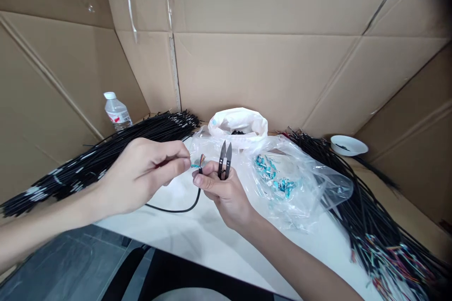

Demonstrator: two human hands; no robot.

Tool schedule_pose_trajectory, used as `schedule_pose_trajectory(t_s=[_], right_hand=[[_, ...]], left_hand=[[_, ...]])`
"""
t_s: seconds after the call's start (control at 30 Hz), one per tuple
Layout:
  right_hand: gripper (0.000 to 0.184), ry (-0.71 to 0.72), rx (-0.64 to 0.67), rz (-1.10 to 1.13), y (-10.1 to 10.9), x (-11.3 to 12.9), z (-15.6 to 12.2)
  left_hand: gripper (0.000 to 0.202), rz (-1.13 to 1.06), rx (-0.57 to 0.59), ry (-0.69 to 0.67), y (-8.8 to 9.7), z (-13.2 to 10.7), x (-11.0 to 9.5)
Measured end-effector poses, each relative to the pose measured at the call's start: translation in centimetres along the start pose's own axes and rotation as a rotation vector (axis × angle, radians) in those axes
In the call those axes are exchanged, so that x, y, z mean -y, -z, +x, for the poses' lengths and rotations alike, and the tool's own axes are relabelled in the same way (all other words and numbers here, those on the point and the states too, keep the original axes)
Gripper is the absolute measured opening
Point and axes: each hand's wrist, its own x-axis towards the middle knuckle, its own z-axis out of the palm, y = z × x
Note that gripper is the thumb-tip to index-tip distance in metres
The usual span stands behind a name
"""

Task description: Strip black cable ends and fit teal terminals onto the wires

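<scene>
Thumb and forefinger of my left hand point(155, 171) pinch together at a thin teal strand point(194, 166) that reaches to the end of a black cable point(195, 201). Fine coloured wires point(202, 159), some of them orange-brown, stick up from that cable end. My right hand point(219, 188) grips the cable just below the wires between thumb and forefinger. In the same hand is a pair of black thread snips point(225, 157), blades pointing up and apart. The cable curves down and runs left under my left hand.
Teal scraps point(273, 174) lie on a clear plastic bag point(303, 197) at right. Black cable bundles lie left point(141, 131) and right point(353, 197). Behind are a white bag point(238, 115) with black pieces, a bottle point(118, 113) and a white bowl point(358, 146). Cardboard walls point(268, 70) surround the table.
</scene>
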Motion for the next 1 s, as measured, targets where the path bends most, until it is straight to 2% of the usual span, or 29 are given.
schedule_pose_trajectory(t_s=[0.1, 0.17, 0.23, 0.3, 0.4, 0.53, 0.63, 0.83, 1.0], right_hand=[[0.048, -0.001, 0.023, -0.027, -1.1, -0.5, -0.3], [0.049, -0.002, 0.046, -0.034, -1.7, -1.1, -0.5], [0.049, 0.017, 0.071, -0.047, -2.3, -1.5, -0.8], [0.049, 0.052, 0.09, -0.071, -2.7, -1.7, -1.1], [0.051, 0.076, 0.09, -0.103, -3.2, -1.7, -1.7], [0.053, 0.059, 0.075, -0.103, -3.5, -1.5, -2.3], [0.053, 0.055, 0.081, -0.09, -3.4, -1.7, -2.5], [0.05, 0.074, 0.07, -0.094, -3.0, -1.7, -2.7], [0.051, 0.095, 0.042, -0.109, -2.8, -1.3, -2.7]], left_hand=[[0.035, -0.465, -0.023, 0.365, -0.6, -1.8, -0.1], [0.03, -0.724, -0.057, 0.551, -1.0, -3.1, 0.1], [0.028, -0.92, -0.125, 0.682, -1.3, -4.3, 0.2], [0.029, -1.04, -0.179, 0.741, -1.4, -5.3, 0.1], [0.031, -1.004, -0.185, 0.648, -1.3, -6.1, -0.1], [0.03, -0.648, -0.224, 0.301, -1.4, -6.6, -0.1], [0.027, -0.515, -0.304, 0.156, -2.3, -7.0, -0.1], [0.026, -0.682, -0.501, 0.197, -5.6, -7.0, -0.3], [0.025, -0.78, -0.546, 0.264, -7.0, -6.4, -0.4]])
